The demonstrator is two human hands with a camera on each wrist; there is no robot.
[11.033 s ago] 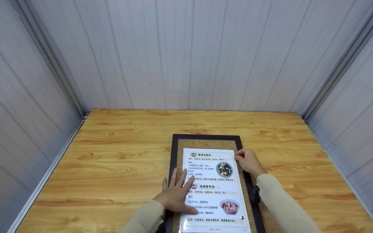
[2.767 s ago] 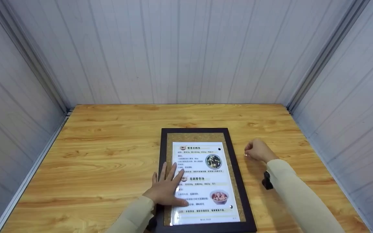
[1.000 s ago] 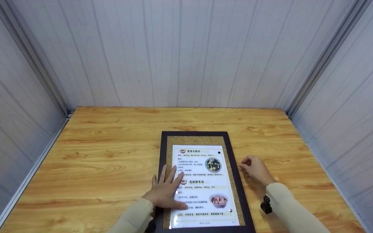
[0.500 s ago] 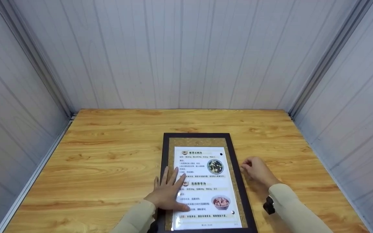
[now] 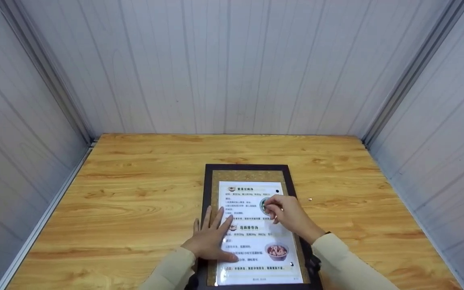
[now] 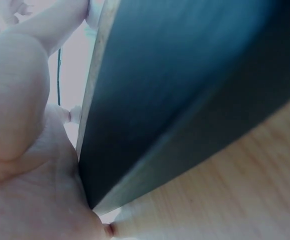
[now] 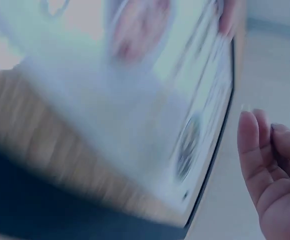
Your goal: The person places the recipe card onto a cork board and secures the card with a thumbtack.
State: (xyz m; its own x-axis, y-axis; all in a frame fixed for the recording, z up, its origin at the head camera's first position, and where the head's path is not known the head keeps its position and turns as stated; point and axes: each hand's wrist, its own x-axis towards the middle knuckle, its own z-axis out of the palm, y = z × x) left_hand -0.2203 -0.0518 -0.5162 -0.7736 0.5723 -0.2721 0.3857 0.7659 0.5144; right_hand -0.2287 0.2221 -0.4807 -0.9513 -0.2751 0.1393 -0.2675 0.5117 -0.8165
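A corkboard (image 5: 252, 174) with a dark frame lies on the wooden table, bearing a white recipe sheet (image 5: 248, 237) with two bowl pictures. My left hand (image 5: 208, 241), fingers spread straight, rests across the board's left edge and the sheet. Over the sheet's upper bowl picture, my right hand (image 5: 290, 213) pinches what looks like a thumbtack, barely visible between its fingertips; the right wrist view shows this hand (image 7: 275, 165) with thumb against fingers. A black thumbtack (image 5: 277, 191) sits at the sheet's upper right corner, a shiny one (image 5: 291, 264) near its lower right.
A tiny shiny thing (image 5: 310, 199), probably another tack, lies on the wooden table (image 5: 143, 193) right of the board. Pale panel walls (image 5: 224, 68) enclose the table at the back and both sides.
My right hand has moved left from the table beside the board to above the sheet, uncovering the tiny shiny thing. The upper right black tack was absent 11 s ago. My left hand stays.
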